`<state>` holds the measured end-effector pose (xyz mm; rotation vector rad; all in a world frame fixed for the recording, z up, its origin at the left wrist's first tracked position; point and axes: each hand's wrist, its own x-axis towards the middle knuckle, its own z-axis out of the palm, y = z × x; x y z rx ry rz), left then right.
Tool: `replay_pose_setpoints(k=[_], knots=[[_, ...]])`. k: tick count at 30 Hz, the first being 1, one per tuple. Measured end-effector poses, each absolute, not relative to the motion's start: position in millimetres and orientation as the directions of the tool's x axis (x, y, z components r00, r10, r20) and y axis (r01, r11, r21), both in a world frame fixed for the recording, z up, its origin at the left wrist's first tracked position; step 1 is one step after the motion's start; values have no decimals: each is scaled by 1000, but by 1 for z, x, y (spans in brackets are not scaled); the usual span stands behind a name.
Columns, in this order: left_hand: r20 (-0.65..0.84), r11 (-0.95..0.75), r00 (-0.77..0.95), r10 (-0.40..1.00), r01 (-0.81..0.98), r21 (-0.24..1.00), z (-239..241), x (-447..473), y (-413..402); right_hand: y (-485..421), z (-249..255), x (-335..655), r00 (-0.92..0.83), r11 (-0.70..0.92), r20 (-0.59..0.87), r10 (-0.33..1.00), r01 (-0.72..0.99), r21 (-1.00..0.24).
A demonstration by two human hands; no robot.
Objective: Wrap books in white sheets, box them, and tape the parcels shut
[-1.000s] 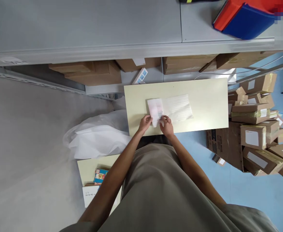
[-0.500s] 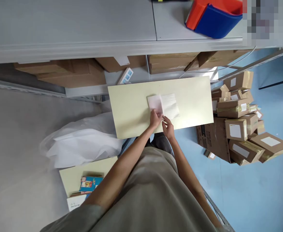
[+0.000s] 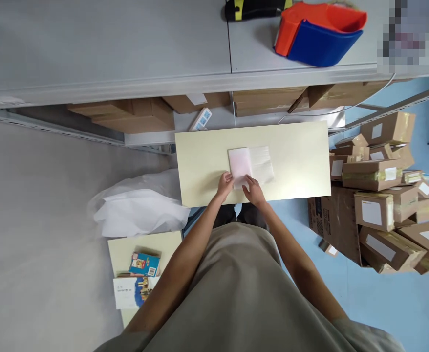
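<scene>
A pale pink sheet or thin booklet [image 3: 240, 161] lies flat on a cream board [image 3: 298, 156], with a translucent, wrinkled sheet [image 3: 261, 164] spread from its right side. My left hand [image 3: 225, 186] is at the lower left edge of the pink piece, fingers curled together on that edge. Over its lower right part rests my right hand [image 3: 254, 190], fingers stretched out and apart, fingertips touching the surface near the seam. Whether the pink piece has several pages cannot be made out.
Behind the board runs a grey table [image 3: 126, 44] bearing a red-and-blue bin [image 3: 320, 41]. Cardboard boxes [image 3: 368, 173] are piled at the right. White plastic sheeting [image 3: 137, 212] lies at the left, near a lower board holding a blue box [image 3: 144, 264].
My left hand has moved from the seam to the pink piece's left edge. My right hand has shifted onto its lower right part. The pink piece now lies flatter, and the view has shifted.
</scene>
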<state>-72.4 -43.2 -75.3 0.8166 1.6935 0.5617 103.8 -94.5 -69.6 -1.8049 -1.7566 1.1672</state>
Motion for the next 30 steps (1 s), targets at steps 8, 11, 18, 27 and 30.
replay_pose_setpoints(k=[8, 11, 18, 27, 30], knots=[[-588, 610, -163, 792, 220, 761, -48, -45, -30, -79, -64, 110, -226, -92, -317, 921, 665, -741], [-535, 570, -196, 822, 260, 779, -41, -23, -24, -69, -63, 126, -220, -148, -336, 916, 594, -791], [-452, 433, -60, 890, 421, 797, -43, 58, -17, -68, -67, 179, -68, -291, -393, 917, 562, -775], [-434, 433, -143, 890, 567, 701, -63, 82, -12, -69, -82, 221, 217, -383, -321, 922, 634, -672], [-432, 493, -249, 866, 566, 661, -66, 65, -9, -64, -83, 232, 233, -386, -308, 922, 589, -710]])
